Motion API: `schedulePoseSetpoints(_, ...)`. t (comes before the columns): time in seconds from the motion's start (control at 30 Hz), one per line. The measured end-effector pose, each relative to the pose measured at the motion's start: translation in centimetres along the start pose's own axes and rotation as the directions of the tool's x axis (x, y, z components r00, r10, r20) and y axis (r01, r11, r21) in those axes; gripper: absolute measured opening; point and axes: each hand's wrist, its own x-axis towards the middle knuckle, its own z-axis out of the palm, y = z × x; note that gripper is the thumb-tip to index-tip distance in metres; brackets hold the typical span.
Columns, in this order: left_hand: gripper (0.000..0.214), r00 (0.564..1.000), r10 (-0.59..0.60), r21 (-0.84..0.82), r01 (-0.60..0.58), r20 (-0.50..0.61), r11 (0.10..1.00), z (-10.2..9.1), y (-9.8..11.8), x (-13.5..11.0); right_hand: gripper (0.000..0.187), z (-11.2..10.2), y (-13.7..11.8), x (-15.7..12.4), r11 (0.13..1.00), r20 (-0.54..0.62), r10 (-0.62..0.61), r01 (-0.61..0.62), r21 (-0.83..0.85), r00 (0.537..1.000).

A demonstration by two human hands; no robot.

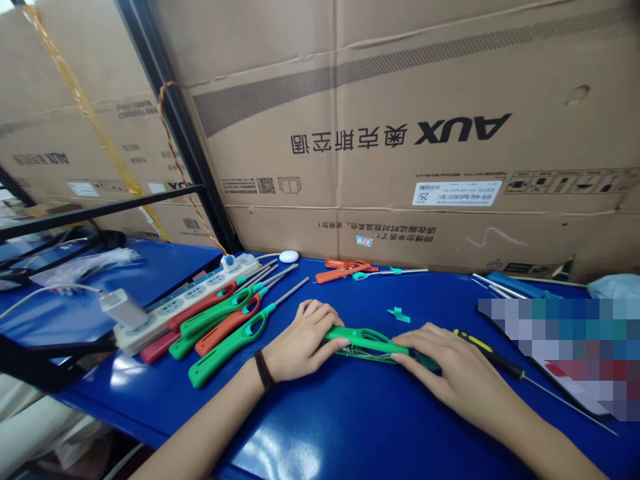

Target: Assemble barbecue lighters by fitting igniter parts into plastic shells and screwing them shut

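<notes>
A green gas lighter casing (370,342) is held level between both hands, low over the blue table. Its two halves stand slightly apart, and thin wires show in the gap. My left hand (313,340) is closed around the casing's left end, with the thumb along the near side. My right hand (445,357) pinches the other end between thumb and fingers; a dark green part there is mostly hidden under the palm. Beyond the hands lies a small teal plastic piece (399,315). To the left are several whole long-nosed lighters, among them a green lighter (220,357).
A white power strip (190,297) with a plugged-in charger (123,310) runs along the left. An opened orange lighter casing (345,270) lies at the back before a large carton (375,167). A black-and-yellow screwdriver (493,353) rests at the right, near metal tubes (500,287).
</notes>
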Motion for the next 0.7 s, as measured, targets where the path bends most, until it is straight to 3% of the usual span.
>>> schedulePoseSetpoints(0.7, 0.029, 1.0, -0.016, 0.091, 0.014, 0.018, 0.996, -0.4, -0.2, -0.1, 0.015, 1.0, 0.9, 0.1, 0.997, -0.013, -0.063, 0.063, -0.041, 0.998)
